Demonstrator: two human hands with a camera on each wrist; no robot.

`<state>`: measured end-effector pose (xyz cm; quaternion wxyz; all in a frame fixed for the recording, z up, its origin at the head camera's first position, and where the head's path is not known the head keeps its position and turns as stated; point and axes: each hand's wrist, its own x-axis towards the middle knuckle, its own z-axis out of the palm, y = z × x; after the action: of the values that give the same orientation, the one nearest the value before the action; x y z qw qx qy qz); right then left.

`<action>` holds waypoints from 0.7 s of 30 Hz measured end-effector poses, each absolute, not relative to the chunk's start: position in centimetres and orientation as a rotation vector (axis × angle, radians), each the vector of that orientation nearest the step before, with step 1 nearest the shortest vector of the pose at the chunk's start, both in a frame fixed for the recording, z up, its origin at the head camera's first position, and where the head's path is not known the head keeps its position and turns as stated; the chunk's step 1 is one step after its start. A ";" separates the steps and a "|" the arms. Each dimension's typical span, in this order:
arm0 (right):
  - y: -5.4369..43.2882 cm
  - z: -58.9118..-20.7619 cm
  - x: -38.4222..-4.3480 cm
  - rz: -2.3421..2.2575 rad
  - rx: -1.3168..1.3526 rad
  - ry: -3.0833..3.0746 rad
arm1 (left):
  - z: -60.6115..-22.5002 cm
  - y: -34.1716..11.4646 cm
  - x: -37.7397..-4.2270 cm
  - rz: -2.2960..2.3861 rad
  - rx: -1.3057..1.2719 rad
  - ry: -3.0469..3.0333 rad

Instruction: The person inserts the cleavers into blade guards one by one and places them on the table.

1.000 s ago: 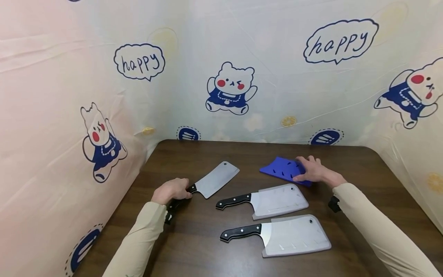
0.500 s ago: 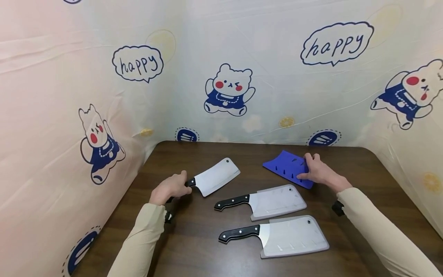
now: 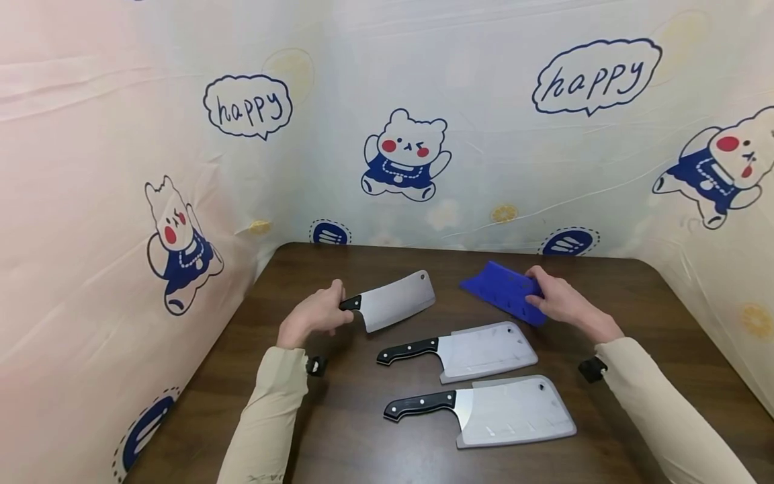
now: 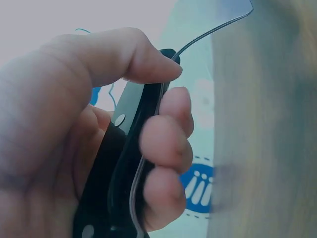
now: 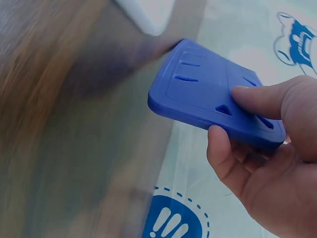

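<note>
My left hand point(image 3: 316, 314) grips the black riveted handle point(image 4: 116, 163) of a cleaver point(image 3: 398, 300), fingers curled round it and thumb along its top. The bare blade points right, toward the blue sheath. In my right hand point(image 3: 565, 300) is a blue blade sheath point(image 3: 506, 289) with small slots, pinched at its right end; the thumb presses its slotted face point(image 5: 213, 87) and fingers lie beneath. A gap separates blade and sheath. In the right wrist view the sheath is tilted and lifted off the table.
Two more cleavers in translucent sheaths, a middle one point(image 3: 486, 351) and a nearer one point(image 3: 517, 411), lie on the brown wooden table point(image 3: 351, 430) with handles to the left. A printed curtain point(image 3: 484, 161) hangs behind and along the sides.
My left hand has raised the cleaver and moved it right, its blade turning flatter toward the right. My right hand has lifted and tilted the blue sheath.
</note>
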<state>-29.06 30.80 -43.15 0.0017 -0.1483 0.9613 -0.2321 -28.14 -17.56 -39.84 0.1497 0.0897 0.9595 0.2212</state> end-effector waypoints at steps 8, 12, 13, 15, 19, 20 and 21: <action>30.2 -41.7 -28.0 -0.990 -0.297 3.107 | -38.8 -15.6 -28.5 0.793 0.325 2.765; 30.1 -40.9 -27.7 -1.136 -0.219 3.215 | -38.1 -14.5 -28.5 0.879 0.359 2.773; 30.1 -40.8 -27.5 -1.179 -0.200 3.235 | -37.9 -14.2 -28.4 0.896 0.365 2.777; 30.1 -40.4 -27.2 -1.258 -0.159 3.247 | -37.7 -13.9 -28.3 0.925 0.372 2.782; 30.0 -39.9 -26.6 -1.392 -0.086 3.263 | -37.6 -13.7 -28.0 0.985 0.375 2.778; 30.0 -39.8 -26.4 -1.409 -0.078 3.268 | -37.7 -13.8 -28.0 1.001 0.375 2.772; 30.1 -39.7 -26.2 -1.431 -0.071 3.274 | -37.8 -13.8 -28.0 1.020 0.374 2.764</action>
<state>-26.23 30.06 -39.65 -0.2142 -0.0194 0.8948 -0.3911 -27.98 -13.84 -37.77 0.0855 0.1256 0.9273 0.3422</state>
